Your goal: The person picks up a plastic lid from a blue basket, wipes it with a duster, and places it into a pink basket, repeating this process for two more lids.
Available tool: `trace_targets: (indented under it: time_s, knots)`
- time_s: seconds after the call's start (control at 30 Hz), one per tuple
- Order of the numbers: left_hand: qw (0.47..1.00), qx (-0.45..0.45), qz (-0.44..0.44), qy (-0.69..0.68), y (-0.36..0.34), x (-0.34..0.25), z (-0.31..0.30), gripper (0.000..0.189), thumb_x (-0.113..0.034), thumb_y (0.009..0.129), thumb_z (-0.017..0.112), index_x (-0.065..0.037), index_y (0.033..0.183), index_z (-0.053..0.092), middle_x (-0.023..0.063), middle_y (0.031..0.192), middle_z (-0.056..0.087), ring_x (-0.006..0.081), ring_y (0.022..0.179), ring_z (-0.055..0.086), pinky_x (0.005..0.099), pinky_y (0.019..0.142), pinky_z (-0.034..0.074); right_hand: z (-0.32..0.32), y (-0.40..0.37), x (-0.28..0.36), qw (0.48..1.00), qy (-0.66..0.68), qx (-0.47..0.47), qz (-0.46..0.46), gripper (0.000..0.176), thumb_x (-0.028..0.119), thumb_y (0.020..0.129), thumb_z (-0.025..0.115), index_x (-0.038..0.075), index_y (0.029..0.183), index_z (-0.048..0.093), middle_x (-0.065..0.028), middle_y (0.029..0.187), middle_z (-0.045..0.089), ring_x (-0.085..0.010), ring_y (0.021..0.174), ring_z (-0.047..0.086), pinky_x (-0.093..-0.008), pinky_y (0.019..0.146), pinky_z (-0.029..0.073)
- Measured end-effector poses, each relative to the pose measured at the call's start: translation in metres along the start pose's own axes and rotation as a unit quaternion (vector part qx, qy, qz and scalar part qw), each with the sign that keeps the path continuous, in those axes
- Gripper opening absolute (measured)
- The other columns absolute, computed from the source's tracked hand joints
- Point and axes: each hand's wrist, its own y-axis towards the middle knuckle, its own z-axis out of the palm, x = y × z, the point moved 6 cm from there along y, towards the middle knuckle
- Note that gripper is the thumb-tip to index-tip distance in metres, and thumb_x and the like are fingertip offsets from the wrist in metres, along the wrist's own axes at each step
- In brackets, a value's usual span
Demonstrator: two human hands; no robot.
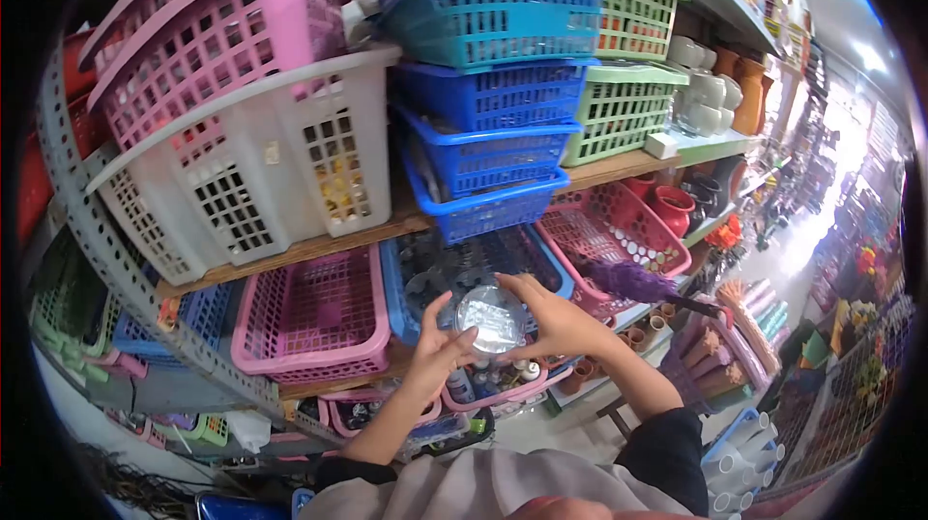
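Note:
A clear, round, glossy container (491, 320) is held up in front of me between both hands; whether it is glass or plastic, I cannot make out. My left hand (440, 351) grips its left side, with the thumb across the lower front. Around the right side curls my right hand (553, 315), its fingers along the upper rim. Just behind the container is a blue basket (391, 303) with dark and clear round pieces in it. To the left of my left hand sits a pink basket (311, 365) on the same shelf.
Stacked blue baskets (498, 138) and a large white basket (246, 167) fill the shelf above. A pink basket (590, 211) with a purple feathery duster (633, 280) stands at the right. Below my hands, a pink basket (517, 392) holds bottles. A perforated metal post (97, 201) rises at the left.

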Motion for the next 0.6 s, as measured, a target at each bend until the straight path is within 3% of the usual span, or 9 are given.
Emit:
trace_targets:
  time_s: [0.07,0.13,0.2,0.27,0.3,0.4,0.43,0.53,0.6]
  knots:
    - [1.000,0.007,-0.001,-0.019,0.003,-0.017,-0.007,0.061,-0.010,0.091,0.059,-0.011,0.139,0.020,0.0162,0.118,0.054,0.0239,0.104,0.060,0.0394,0.087,0.052,0.004,0.017,-0.007,0.999,0.019,-0.010,-0.026,0.091,0.031,0.063,0.083,-0.003,0.133,0.036,-0.0192,0.120,0.048,-0.0349,0.108,0.054,-0.0388,0.091,0.046]
    - [0.992,0.084,0.007,0.090,0.007,-0.031,-0.010,0.065,-0.011,0.091,0.060,-0.010,0.140,0.017,0.0145,0.115,0.055,0.0237,0.105,0.059,0.0384,0.089,0.051,0.006,0.035,-0.012,0.998,0.038,0.026,-0.053,0.085,0.031,0.061,0.084,-0.004,0.127,0.043,-0.0191,0.118,0.049,-0.0331,0.107,0.055,-0.0383,0.090,0.046]
    - [0.984,0.103,0.043,0.142,0.015,-0.052,-0.012,0.073,-0.021,0.084,0.070,-0.006,0.138,0.023,0.0152,0.121,0.049,0.0248,0.111,0.054,0.0378,0.091,0.050,0.003,0.051,-0.020,0.996,0.048,0.041,-0.062,0.086,0.035,0.058,0.085,-0.005,0.123,0.046,-0.0189,0.116,0.051,-0.0326,0.109,0.054,-0.0381,0.092,0.045]
    - [0.858,0.042,0.082,0.506,0.030,-0.073,-0.023,0.082,-0.033,0.074,0.079,-0.002,0.134,0.032,0.0167,0.129,0.040,0.0266,0.116,0.051,0.0383,0.092,0.048,-0.001,0.066,-0.032,0.995,0.030,0.062,-0.069,0.087,0.036,0.057,0.085,-0.005,0.124,0.047,-0.0195,0.116,0.051,-0.0338,0.110,0.053,-0.0384,0.094,0.044]
    - [0.819,0.039,0.091,0.566,0.043,-0.077,-0.028,0.089,-0.038,0.066,0.083,0.000,0.132,0.037,0.0174,0.133,0.032,0.0292,0.120,0.047,0.0395,0.094,0.046,-0.001,0.074,-0.036,0.995,0.000,0.068,-0.078,0.086,0.037,0.057,0.084,-0.004,0.124,0.049,-0.0217,0.118,0.052,-0.0339,0.111,0.052,-0.0380,0.096,0.042]
    - [0.790,0.077,0.068,0.605,0.089,-0.068,-0.040,0.092,-0.039,0.063,0.084,0.003,0.131,0.038,0.0206,0.124,0.049,0.0316,0.115,0.051,0.0389,0.096,0.043,0.008,0.093,-0.065,0.993,-0.012,0.108,-0.038,0.082,0.030,0.057,0.084,-0.004,0.123,0.050,-0.0221,0.118,0.055,-0.0307,0.109,0.054,-0.0361,0.095,0.042]
    - [0.791,0.076,0.067,0.604,0.106,-0.062,-0.045,0.092,-0.039,0.063,0.084,0.003,0.131,0.038,0.0206,0.124,0.049,0.0316,0.115,0.051,0.0389,0.096,0.043,0.012,0.098,-0.075,0.993,-0.029,0.114,-0.026,0.087,0.043,0.055,0.082,-0.004,0.122,0.051,-0.0247,0.118,0.055,-0.0339,0.111,0.052,-0.0378,0.096,0.042]
    - [0.776,0.130,0.030,0.617,0.147,-0.031,-0.056,0.093,-0.042,0.058,0.085,0.005,0.127,0.043,0.0227,0.120,0.054,0.0323,0.113,0.053,0.0374,0.095,0.042,0.043,0.111,-0.141,0.980,-0.062,0.190,-0.007,0.089,0.046,0.054,0.081,-0.003,0.122,0.052,-0.0249,0.114,0.058,-0.0355,0.109,0.054,-0.0380,0.096,0.042]
    - [0.716,0.166,-0.018,0.677,0.173,-0.006,-0.064,0.092,-0.045,0.055,0.085,0.005,0.123,0.049,0.0230,0.119,0.055,0.0327,0.113,0.053,0.0365,0.095,0.042,0.057,0.116,-0.160,0.970,-0.073,0.232,0.024,0.089,0.045,0.054,0.082,-0.005,0.121,0.052,-0.0248,0.116,0.057,-0.0346,0.109,0.055,-0.0369,0.095,0.043]
